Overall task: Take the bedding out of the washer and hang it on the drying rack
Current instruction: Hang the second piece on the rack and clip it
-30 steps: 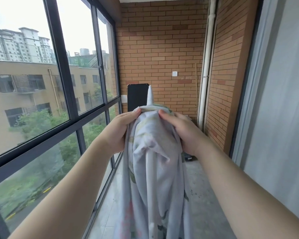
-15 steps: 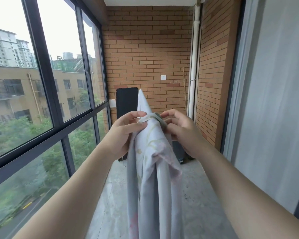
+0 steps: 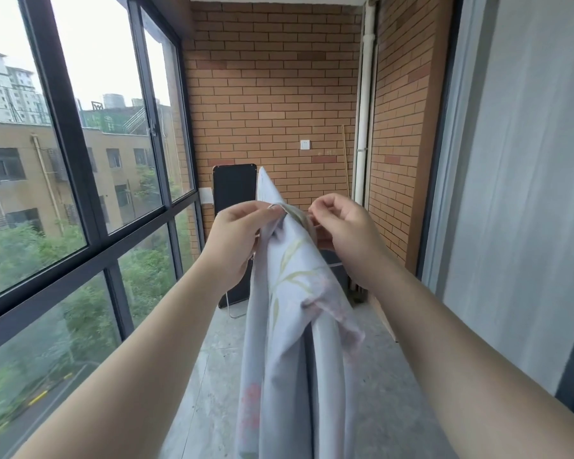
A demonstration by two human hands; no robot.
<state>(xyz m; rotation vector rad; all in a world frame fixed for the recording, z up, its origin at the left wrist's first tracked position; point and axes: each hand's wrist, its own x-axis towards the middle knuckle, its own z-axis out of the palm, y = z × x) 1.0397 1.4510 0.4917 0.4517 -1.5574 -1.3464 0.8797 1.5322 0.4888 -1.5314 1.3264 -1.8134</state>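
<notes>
While you stand on the glazed balcony, both of your arms reach out in front of you at chest height. Your left hand [image 3: 237, 236] pinches the top edge of the bedding [image 3: 292, 293] between thumb and fingertips, fingers curled tight on the cloth. Your right hand [image 3: 342, 233] sits just beside it on the other side of the same gathered edge, thumb and forefinger closed in a pinch at the fabric; whether they grip cloth there is hidden by the fold. 1 pale corner of the bedding pokes up above your hands, and the rest hangs straight down between your forearms in long folds, past the bottom of the view. The cloth is light grey-lilac with green leaf prints and a faint pink bloom low down. Behind your hands a dark panel on a thin metal frame [image 3: 234, 193] leans at the brick wall [image 3: 272, 94]. A white pipe [image 3: 365, 111] runs up the corner on your right, and tall dark-framed windows [image 3: 67, 134] line your left.
</notes>
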